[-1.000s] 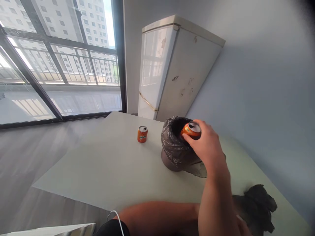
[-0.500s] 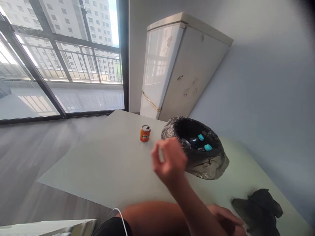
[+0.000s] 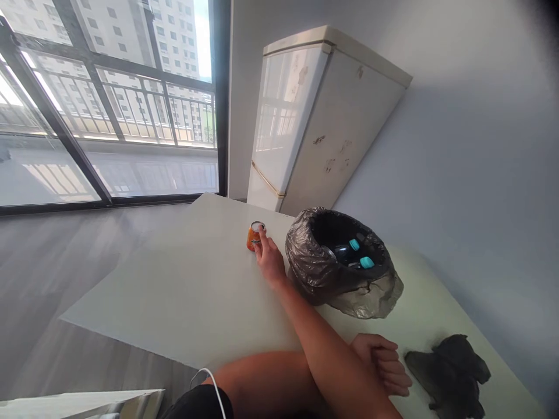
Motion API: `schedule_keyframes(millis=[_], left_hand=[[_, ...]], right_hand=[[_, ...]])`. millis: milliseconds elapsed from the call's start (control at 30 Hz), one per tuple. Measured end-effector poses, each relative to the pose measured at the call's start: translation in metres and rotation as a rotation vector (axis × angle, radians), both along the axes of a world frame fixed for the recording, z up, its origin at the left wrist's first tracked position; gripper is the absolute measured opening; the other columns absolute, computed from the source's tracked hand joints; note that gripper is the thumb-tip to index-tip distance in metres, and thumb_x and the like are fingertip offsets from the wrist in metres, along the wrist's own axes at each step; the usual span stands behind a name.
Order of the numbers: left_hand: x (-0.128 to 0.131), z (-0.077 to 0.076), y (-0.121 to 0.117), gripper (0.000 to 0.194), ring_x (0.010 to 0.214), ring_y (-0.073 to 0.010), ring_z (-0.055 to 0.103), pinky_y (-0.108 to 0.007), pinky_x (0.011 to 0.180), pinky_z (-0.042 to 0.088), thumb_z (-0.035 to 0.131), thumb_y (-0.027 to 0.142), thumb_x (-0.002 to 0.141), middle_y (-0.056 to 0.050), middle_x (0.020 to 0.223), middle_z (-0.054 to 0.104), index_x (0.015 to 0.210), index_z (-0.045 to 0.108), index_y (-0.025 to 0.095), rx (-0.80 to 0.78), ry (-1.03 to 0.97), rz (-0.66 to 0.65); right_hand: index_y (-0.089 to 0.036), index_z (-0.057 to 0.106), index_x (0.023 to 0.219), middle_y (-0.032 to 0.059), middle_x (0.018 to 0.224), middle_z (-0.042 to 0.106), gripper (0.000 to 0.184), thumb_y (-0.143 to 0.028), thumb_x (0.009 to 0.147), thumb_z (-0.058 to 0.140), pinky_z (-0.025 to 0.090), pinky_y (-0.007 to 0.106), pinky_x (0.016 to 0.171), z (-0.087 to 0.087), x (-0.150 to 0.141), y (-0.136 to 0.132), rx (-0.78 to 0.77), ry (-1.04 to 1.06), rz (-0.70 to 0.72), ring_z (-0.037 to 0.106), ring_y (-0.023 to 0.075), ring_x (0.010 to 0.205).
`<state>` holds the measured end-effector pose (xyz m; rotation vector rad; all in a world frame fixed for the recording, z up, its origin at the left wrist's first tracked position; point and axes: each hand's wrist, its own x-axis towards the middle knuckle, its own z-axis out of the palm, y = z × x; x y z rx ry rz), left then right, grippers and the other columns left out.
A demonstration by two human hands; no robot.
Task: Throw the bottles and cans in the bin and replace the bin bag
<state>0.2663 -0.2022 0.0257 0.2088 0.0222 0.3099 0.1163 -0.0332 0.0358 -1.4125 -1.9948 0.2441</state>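
Observation:
An orange drink can (image 3: pixel 253 237) stands upright on the pale table (image 3: pixel 174 297), its opened top facing up. My right hand (image 3: pixel 271 261) is at the can's near right side, with a finger at the rim and others closed against its wall. My left hand (image 3: pixel 382 364) lies low by the table's near side, partly behind my right forearm, its fingers loosely curled with nothing visible in them. Right of the can sits a bin lined with a black plastic bag (image 3: pixel 312 262). Inside it are bottles with turquoise caps (image 3: pixel 367 262).
A crumpled dark cloth-like item (image 3: pixel 454 372) lies at the right of the table. Behind the table stands a worn white refrigerator (image 3: pixel 340 128), with glass sliding doors to the left. A white cable (image 3: pixel 215 384) runs over my leg at the bottom.
My right hand has moved left and forward from in front of the bin to the can and taken hold of it. My left hand's fingers have curled in.

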Motion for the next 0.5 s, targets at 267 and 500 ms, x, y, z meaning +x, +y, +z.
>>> schedule_keyframes(millis=[267,500], left_hand=[[0.001,-0.003,0.002,0.044,0.058,-0.0160,0.007,-0.035,0.066,-0.001,0.061,0.025,0.083,0.003,0.062,0.010,0.053,0.028,0.021,0.001,-0.058,0.009],[0.004,-0.003,-0.002,0.047,0.057,-0.0150,0.009,-0.034,0.065,0.000,0.064,0.025,0.079,0.003,0.062,0.010,0.053,0.025,0.021,-0.057,-0.012,0.030]], right_hand=[[-0.021,0.067,0.119,0.0077,0.104,0.065,0.031,-0.029,0.109,0.040,0.048,0.028,0.084,0.008,0.000,0.000,0.089,0.050,0.003,0.064,0.0188,0.093],[-0.020,0.066,0.105,0.0064,0.099,0.065,0.027,-0.026,0.109,0.040,0.045,0.026,0.080,0.017,0.000,-0.009,0.135,0.071,0.033,0.063,0.0175,0.091]])
